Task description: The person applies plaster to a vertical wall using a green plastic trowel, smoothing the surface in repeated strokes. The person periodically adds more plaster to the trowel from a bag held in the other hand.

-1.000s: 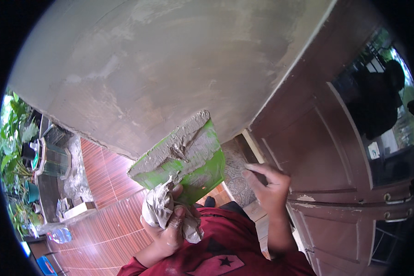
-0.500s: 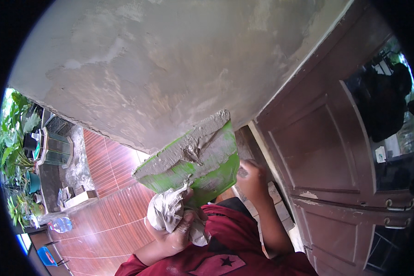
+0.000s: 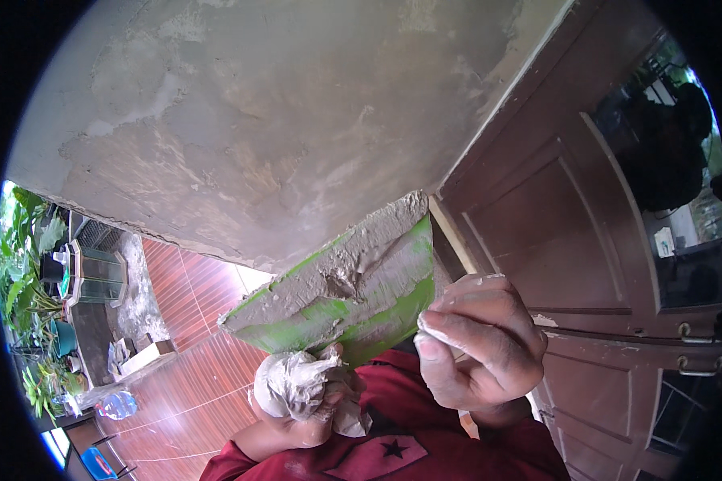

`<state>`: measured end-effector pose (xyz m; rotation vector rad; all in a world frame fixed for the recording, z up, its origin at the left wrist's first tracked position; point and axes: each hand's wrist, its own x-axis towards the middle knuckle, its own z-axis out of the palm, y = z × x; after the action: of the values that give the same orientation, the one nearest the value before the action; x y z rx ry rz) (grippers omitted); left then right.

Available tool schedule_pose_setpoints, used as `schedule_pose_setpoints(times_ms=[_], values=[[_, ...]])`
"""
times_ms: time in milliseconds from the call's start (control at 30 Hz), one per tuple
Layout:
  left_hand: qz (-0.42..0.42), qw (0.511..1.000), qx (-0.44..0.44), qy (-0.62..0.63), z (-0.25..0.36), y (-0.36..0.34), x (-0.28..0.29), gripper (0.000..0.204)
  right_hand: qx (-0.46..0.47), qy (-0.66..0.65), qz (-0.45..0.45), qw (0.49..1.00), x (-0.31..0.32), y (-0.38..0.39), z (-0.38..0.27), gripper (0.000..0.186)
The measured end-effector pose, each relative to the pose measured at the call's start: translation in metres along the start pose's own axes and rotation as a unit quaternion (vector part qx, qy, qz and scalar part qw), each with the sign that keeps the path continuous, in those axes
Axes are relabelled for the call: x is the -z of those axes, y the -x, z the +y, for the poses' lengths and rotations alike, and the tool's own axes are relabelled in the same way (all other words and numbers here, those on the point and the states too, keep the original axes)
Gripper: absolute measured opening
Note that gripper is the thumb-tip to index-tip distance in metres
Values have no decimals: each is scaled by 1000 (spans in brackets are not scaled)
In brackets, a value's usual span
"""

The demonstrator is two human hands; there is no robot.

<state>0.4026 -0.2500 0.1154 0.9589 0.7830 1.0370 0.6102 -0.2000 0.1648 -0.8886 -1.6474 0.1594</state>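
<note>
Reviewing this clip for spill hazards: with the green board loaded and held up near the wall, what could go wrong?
1. The green board is tilted, so the wet plaster lump may slide off onto the red tiled floor.
2. The left hand grips it through a crumpled, plaster-smeared rag, so the hold could slip.
3. The right hand is plaster-coated, which could weaken its grip.

right hand (image 3: 481,345): up and nearer, larger in view, now just right of green board (image 3: 353,297), fingers curled | green board: raised toward plastered wall (image 3: 281,128), far corner now against door frame (image 3: 457,236) | left hand (image 3: 305,401): shifted right beneath board | wall: fills more of view
</note>
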Motion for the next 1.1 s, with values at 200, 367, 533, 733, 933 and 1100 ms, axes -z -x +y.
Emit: schedule_pose_setpoints(times_ms=[200, 367, 533, 733, 933, 1100], values=[[-36, 995, -7, -88, -3, 7, 10, 16, 30, 34, -7, 999, -2, 3, 4, 36], [-48, 995, -71, -54, -4, -2, 5, 22, -1, 8, -2, 1000, 1, 12, 4, 32], [2, 997, -68, -22, 8, -3, -3, 9, -86, 2, 28, 996, 2, 28, 4, 25], [23, 990, -135, -37, 13, -7, 8, 13, -136, -26, 94, 986, -17, 55, 6, 39], [21, 991, -124, -33, 29, 8, 36, 30, -190, -59, 111, 974, -36, 58, -4, 25], [-4, 954, -182, -238, 47, 19, 81, 32, -300, -239, 31, 923, -86, 66, -30, 27]])
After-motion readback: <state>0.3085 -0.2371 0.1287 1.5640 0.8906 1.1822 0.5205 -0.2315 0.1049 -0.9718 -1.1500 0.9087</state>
